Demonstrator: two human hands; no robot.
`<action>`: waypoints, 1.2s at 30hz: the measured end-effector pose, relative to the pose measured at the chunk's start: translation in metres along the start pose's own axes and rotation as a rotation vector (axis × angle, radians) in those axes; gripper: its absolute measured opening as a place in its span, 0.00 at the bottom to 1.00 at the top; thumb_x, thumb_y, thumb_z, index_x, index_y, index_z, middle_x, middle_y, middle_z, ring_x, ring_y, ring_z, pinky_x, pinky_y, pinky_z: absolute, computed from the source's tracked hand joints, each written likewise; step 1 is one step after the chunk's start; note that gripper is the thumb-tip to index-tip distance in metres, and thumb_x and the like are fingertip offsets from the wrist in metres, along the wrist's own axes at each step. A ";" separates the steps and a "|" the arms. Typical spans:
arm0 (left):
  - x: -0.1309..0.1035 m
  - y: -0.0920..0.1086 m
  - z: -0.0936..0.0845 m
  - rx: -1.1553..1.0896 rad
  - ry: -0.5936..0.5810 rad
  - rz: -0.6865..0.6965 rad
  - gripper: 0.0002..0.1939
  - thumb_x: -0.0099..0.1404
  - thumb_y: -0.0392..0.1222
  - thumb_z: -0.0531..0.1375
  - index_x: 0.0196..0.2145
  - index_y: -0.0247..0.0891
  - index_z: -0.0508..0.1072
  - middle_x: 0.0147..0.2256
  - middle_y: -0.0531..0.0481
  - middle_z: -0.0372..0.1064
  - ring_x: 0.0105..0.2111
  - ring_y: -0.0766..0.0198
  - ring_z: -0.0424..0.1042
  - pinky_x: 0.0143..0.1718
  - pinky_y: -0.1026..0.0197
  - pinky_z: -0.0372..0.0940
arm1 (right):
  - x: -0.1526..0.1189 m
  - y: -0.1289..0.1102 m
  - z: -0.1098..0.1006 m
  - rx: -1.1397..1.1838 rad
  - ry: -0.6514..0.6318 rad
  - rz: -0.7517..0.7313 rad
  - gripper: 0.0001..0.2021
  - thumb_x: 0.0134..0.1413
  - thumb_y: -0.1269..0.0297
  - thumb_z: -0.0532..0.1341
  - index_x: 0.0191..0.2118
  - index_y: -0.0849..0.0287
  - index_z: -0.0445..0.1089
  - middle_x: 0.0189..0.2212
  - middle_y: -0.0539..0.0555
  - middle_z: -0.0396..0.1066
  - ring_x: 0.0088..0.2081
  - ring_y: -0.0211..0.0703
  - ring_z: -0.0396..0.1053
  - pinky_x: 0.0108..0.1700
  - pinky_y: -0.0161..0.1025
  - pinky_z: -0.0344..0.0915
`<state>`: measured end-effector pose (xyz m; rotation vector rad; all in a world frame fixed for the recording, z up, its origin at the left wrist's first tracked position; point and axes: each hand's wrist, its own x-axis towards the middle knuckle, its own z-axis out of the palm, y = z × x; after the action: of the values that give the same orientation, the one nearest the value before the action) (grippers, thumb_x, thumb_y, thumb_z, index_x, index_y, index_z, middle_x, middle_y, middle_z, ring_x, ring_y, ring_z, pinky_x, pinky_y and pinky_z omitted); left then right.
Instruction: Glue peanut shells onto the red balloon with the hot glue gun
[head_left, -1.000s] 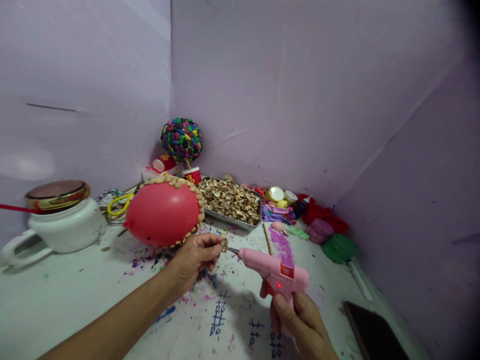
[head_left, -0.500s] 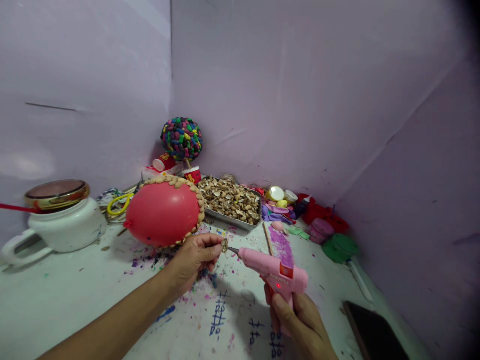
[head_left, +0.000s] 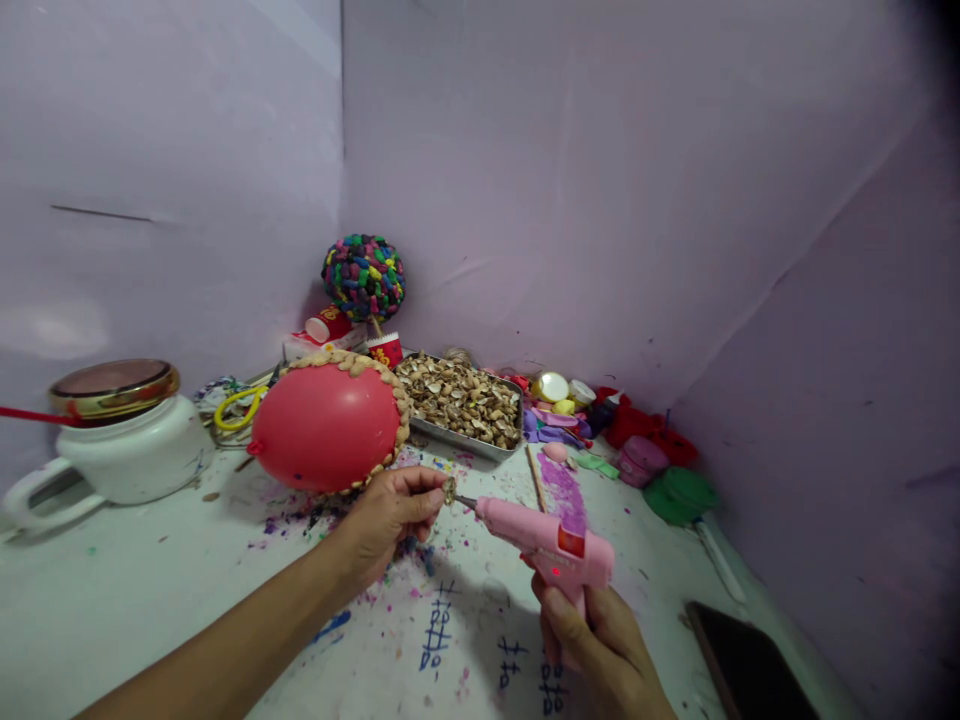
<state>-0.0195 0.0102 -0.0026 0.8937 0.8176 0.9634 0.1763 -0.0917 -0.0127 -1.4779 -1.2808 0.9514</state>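
Observation:
My left hand [head_left: 401, 512] pinches a small brown shell [head_left: 449, 490] between thumb and fingers. The metal tip of a pink glue gun [head_left: 544, 535] points left and meets or nearly meets the shell. My right hand [head_left: 596, 635] is wrapped round the gun's handle, and a small red light shows on its side. Just behind my left hand lies a red balloon [head_left: 326, 425], with pale shells stuck along its top and right edge. A metal tray [head_left: 480, 449] heaped with shells stands behind, to the right of the balloon.
At the left is a white pot [head_left: 146, 455] with a gold-rimmed lid. A multicoloured ball [head_left: 364, 278] stands at the back. Balloons and coloured tubs, one a green tub [head_left: 679, 495], lie at the right, with a dark phone-like slab [head_left: 750, 665] nearer.
The glue gun and my right hand have shifted very slightly left. My left hand and the shell look the same.

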 end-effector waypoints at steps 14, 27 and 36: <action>-0.003 0.002 0.001 -0.067 0.001 -0.004 0.16 0.42 0.42 0.69 0.28 0.34 0.71 0.19 0.56 0.62 0.18 0.73 0.59 0.18 0.69 0.54 | 0.004 -0.004 0.001 0.118 -0.042 -0.020 0.21 0.48 0.45 0.56 0.33 0.61 0.68 0.14 0.46 0.59 0.18 0.36 0.53 0.22 0.35 0.48; -0.014 0.002 0.015 -0.243 -0.139 -0.182 0.12 0.44 0.39 0.68 0.24 0.34 0.69 0.19 0.55 0.60 0.19 0.73 0.58 0.18 0.70 0.54 | 0.016 -0.014 0.004 0.706 0.101 0.229 0.18 0.43 0.49 0.62 0.36 0.58 0.71 0.26 0.52 0.73 0.25 0.37 0.65 0.29 0.33 0.63; -0.017 -0.015 0.036 -0.374 -0.424 -0.302 0.12 0.51 0.33 0.63 0.36 0.29 0.73 0.39 0.40 0.68 0.40 0.57 0.67 0.42 0.55 0.59 | 0.036 -0.023 0.022 0.955 -0.119 0.344 0.27 0.39 0.42 0.62 0.39 0.61 0.69 0.30 0.55 0.74 0.33 0.45 0.71 0.36 0.41 0.64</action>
<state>0.0110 -0.0196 0.0013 0.5960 0.3756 0.6026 0.1547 -0.0518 0.0044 -0.8766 -0.4786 1.6014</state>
